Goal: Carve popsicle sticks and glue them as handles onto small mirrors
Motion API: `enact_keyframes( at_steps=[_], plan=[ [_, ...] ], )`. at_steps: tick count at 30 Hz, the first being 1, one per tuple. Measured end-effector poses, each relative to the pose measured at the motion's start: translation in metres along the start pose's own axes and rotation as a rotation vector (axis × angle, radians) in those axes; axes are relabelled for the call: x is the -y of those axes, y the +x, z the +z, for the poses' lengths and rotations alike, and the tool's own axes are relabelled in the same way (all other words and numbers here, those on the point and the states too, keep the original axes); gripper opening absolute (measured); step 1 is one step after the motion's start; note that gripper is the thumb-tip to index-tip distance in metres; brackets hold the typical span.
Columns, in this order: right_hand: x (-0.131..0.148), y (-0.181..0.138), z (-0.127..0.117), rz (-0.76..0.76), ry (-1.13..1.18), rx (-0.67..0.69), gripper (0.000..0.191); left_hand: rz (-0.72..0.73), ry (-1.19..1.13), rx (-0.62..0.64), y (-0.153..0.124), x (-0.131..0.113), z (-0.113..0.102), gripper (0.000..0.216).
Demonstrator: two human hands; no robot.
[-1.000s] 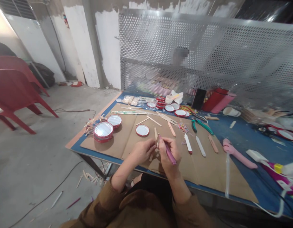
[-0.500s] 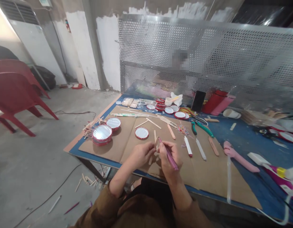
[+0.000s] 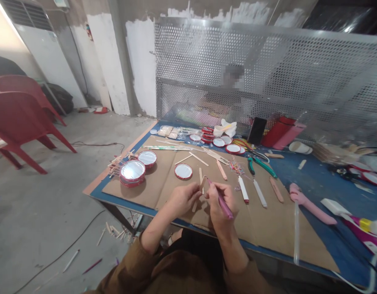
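Observation:
My left hand [image 3: 185,199] pinches a thin wooden craft stick [image 3: 203,184] above the cardboard, with its upper end tilted up. In my right hand [image 3: 221,200] is a purple pen [image 3: 225,206], gripped as for writing. The pen's tip is close to the stick's upper end; I cannot tell if they touch. Just behind the hands, another craft stick [image 3: 200,174] lies on the cardboard [image 3: 164,185]. A round red-rimmed disc with a pale top [image 3: 183,171] lies behind my left hand.
Red-rimmed discs [image 3: 132,170] are stacked at the left. To the right lie white markers [image 3: 243,189], green-handled pliers [image 3: 265,166] and a pink glue gun [image 3: 312,208] with a clear stick. A phone [image 3: 257,130] leans at the back, before a perforated metal screen [image 3: 191,53].
The pen and my right hand have shifted slightly right, away from the stick's end. My left hand still pinches the stick. The whole view has moved a little.

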State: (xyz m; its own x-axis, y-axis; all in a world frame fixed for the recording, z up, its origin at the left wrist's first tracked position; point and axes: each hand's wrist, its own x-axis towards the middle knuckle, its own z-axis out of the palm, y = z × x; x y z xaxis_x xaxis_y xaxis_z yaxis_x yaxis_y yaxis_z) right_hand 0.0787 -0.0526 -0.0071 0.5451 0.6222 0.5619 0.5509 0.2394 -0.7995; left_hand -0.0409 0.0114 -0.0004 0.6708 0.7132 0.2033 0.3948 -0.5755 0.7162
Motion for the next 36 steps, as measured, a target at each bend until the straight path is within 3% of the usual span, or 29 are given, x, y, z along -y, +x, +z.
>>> enact_keyframes(
  at_steps=[16,21,36],
  plan=[
    [-0.0012,-0.0004,0.0011,0.004,0.028,0.089,0.016,0.043,-0.024,-0.022,0.0004,0.0045,0.0036,0.020],
    [0.0016,-0.0006,0.0005,-0.013,0.044,0.039,0.015,0.035,-0.018,-0.025,0.0007,0.0040,0.0041,0.020],
    [0.0025,-0.0010,-0.0002,0.000,0.037,0.060,0.018,0.025,-0.012,-0.012,-0.0006,0.0021,0.0012,0.020]
  ],
)
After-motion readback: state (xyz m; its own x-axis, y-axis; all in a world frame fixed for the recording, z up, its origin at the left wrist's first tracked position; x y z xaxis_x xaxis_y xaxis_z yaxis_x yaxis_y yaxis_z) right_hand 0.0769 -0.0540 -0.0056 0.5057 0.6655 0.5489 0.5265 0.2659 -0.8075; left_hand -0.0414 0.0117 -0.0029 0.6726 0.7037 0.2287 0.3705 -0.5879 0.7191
